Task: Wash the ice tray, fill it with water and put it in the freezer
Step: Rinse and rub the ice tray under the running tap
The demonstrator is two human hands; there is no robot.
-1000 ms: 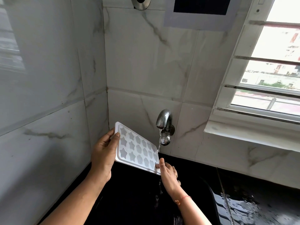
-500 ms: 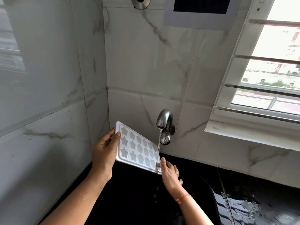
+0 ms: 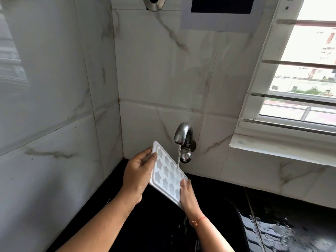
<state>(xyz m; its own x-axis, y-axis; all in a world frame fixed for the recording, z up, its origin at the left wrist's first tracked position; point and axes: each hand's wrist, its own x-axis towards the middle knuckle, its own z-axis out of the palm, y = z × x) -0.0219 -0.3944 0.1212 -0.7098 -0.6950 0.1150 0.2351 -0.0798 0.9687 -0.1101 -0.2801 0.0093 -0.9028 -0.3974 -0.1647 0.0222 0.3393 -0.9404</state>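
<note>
Head view, from the left: one marble-look tiled wall (image 3: pixel 54 106) meets a second tiled wall (image 3: pixel 163 79) in a corner, and low in that corner is one black sink (image 3: pixel 154 233), its bottom too dark to make out.

Two bare forearms come up from the lower edge. The left hand (image 3: pixel 138 175) grasps the upper left edge of the one ice tray (image 3: pixel 166 176). Its thumb lies on the tray's face and its fingers (image 3: pixel 143 151) curl round the rim, their tips hidden behind the tray.

The tray is white and rectangular with rounded corners, a raised rim and grey star-shaped pockets in rows. It is held in the air over the sink, tilted, with its far end up near the spout and its near end lower. The pockets cannot all be counted, because the right hand covers some at the near corner.

One chrome tap (image 3: pixel 183 135) sticks out of the back wall, and one thin stream of water (image 3: pixel 179 155) falls from it onto the tray's right edge. Drops fall from the tray's low end into the sink.

The right hand (image 3: pixel 189 197) clasps the near right corner. Its thumb is on top and the rest of the hand is underneath, out of sight. One red thread (image 3: pixel 200 220) circles that wrist.

Further right, the black bench (image 3: pixel 281 233) is wet and glossy. Above it, one white-framed window (image 3: pixel 300 79) with horizontal bars is cut off by the picture's edge. One round metal fitting (image 3: pixel 154 2) and one dark panel (image 3: pixel 221 4) are cut off at the top.
</note>
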